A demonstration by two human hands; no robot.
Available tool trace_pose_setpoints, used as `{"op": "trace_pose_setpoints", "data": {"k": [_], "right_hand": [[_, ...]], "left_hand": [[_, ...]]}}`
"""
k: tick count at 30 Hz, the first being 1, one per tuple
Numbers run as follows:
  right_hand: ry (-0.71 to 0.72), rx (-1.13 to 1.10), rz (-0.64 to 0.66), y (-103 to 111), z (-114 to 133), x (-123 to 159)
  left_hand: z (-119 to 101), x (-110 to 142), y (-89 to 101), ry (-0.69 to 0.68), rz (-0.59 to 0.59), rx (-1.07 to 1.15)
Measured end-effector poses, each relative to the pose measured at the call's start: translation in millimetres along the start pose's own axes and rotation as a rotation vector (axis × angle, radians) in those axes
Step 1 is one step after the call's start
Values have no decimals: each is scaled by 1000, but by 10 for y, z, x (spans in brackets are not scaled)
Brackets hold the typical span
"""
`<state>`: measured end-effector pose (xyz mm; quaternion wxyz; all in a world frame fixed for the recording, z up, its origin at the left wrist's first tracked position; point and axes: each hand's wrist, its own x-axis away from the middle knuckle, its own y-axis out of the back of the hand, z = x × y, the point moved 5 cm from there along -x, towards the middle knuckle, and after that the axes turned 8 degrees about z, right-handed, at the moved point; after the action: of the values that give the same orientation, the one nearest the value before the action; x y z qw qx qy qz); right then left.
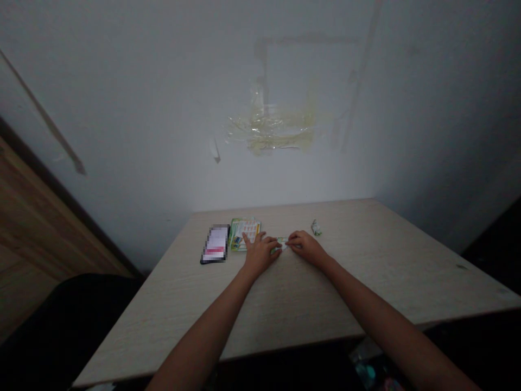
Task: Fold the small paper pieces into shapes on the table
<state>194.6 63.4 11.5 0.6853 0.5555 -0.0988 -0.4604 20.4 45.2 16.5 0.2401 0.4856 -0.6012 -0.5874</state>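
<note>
just below centre, the left hand (260,254) and right hand (306,248) are pinching a printed paper strip (284,244), handling seemingly unfinished; crumpled paper (316,228) is lying right of centre

The scene is viewed from the wearer's head, with the camera faced forward and down over the table (293,312) toward the wall (191,98). The left hand (261,252) and right hand (307,248) are framed below centre, well apart from the lens.

Two long bare forearms (214,326) taper smoothly to slender wrists (249,270) and bare hands (261,253).
</note>
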Motion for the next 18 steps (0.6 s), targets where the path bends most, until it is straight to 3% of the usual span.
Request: {"op": "trace_pose_setpoints", "data": {"k": [18], "right_hand": [[-6,27,-8,-44,-49,-45]], "left_hand": [[-21,5,38,-5,27,8]]}}
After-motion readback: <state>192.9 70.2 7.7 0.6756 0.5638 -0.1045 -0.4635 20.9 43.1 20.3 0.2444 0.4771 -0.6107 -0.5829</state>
